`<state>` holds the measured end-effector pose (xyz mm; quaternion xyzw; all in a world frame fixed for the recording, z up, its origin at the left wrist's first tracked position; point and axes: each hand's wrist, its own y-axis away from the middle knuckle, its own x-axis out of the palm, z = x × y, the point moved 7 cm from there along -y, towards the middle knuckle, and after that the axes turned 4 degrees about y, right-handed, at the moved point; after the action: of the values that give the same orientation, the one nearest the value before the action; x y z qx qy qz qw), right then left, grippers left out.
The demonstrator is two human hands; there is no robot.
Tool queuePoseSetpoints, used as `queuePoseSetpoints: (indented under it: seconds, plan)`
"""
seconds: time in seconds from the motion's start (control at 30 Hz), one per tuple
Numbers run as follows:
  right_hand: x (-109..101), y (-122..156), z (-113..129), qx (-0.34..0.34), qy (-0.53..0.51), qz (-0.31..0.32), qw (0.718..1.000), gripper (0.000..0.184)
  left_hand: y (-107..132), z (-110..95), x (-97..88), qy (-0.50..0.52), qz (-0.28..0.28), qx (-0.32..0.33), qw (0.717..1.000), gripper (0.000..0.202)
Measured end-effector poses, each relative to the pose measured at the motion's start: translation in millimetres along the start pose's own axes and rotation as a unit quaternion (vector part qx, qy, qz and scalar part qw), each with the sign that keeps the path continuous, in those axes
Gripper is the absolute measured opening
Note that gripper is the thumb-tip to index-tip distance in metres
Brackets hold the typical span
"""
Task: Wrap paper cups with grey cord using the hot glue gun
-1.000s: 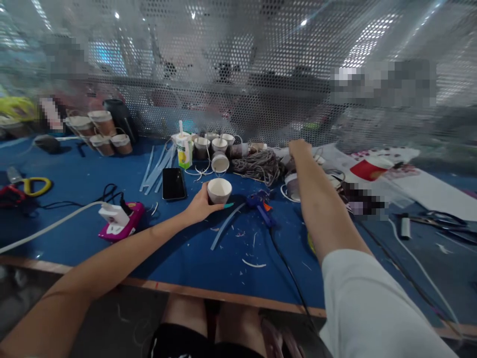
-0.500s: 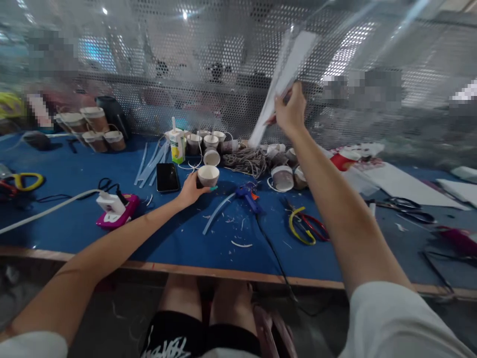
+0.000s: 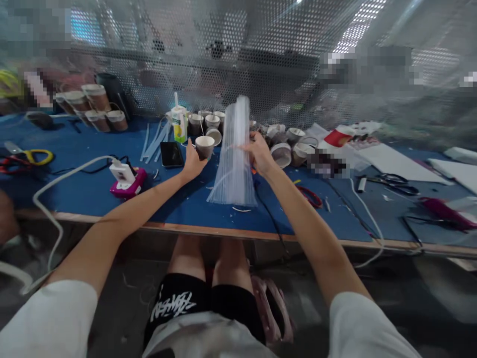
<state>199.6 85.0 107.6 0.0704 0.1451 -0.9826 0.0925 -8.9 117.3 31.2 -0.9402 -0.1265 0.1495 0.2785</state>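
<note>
My left hand (image 3: 194, 161) is closed around the side of a small cup (image 3: 204, 144), pale inside and grey-brown outside, upright just above the blue tabletop. My right hand (image 3: 259, 153) grips a long translucent plastic bundle (image 3: 236, 159) with lengthwise ribs by its right side. The bundle stands steeply over the table's middle and spreads wider toward its lower end. Behind it, the blue glue gun is almost wholly hidden. More small cups (image 3: 212, 121) stand behind my left hand; others, some lying tipped (image 3: 280, 155), are right of the bundle.
Left of the cups are a drink carton (image 3: 179, 127), a black phone (image 3: 171, 154) and clear strips (image 3: 156, 143). A purple power block (image 3: 128, 186) holds a white charger. Red-handled pliers (image 3: 311, 198) and black scissors (image 3: 398, 183) lie to the right. Perforated metal (image 3: 201, 74) rises behind.
My right hand has come down and left, bringing the plastic bundle from high over the table to its middle. The left hand still holds the cup. My view has tilted downward.
</note>
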Motion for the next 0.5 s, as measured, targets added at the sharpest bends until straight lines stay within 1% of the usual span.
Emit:
queuePoseSetpoints:
  seconds: [0.03,0.1,0.13,0.17,0.2,0.23,0.3,0.37,0.43,0.47,0.5]
  plan:
    - [4,-1,-10,0.007,-0.001,-0.002,1.000,0.054,5,-6,-8.0,0.001,-0.036,0.007,0.999,0.084]
    - [11,-1,-24,0.014,-0.001,0.002,1.000,0.053,18,-23,-15.7,0.014,-0.057,0.034,0.998,0.073]
    - [15,-1,-29,0.013,-0.004,0.010,1.000,0.052,24,-34,-16.5,0.057,-0.054,0.061,0.995,0.064]
    - [19,0,-32,0.011,-0.009,0.018,1.000,0.051,29,-42,-15.2,0.101,-0.042,0.075,0.991,0.056]
    - [22,1,-34,0.008,-0.015,0.023,1.000,0.049,33,-46,-11.6,0.138,-0.023,0.069,0.988,0.052]
    - [24,3,-35,0.005,-0.020,0.024,0.999,0.046,36,-48,-7.4,0.162,-0.008,0.047,0.986,0.054]
    - [26,8,-34,-0.010,-0.025,0.024,0.999,0.043,40,-45,3.5,0.200,0.028,-0.029,0.979,0.067]
    - [27,13,-31,-0.030,-0.023,0.025,0.999,0.040,42,-41,15.5,0.250,0.088,-0.105,0.959,0.071]
    - [28,17,-28,-0.043,-0.028,0.034,0.998,0.038,43,-42,23.0,0.293,0.150,-0.149,0.933,0.062]
    - [29,18,-28,-0.043,-0.037,0.038,0.998,0.037,42,-43,22.3,0.300,0.161,-0.154,0.927,0.057]
    - [30,19,-28,-0.039,-0.052,0.041,0.997,0.037,41,-45,19.6,0.298,0.160,-0.155,0.928,0.053]
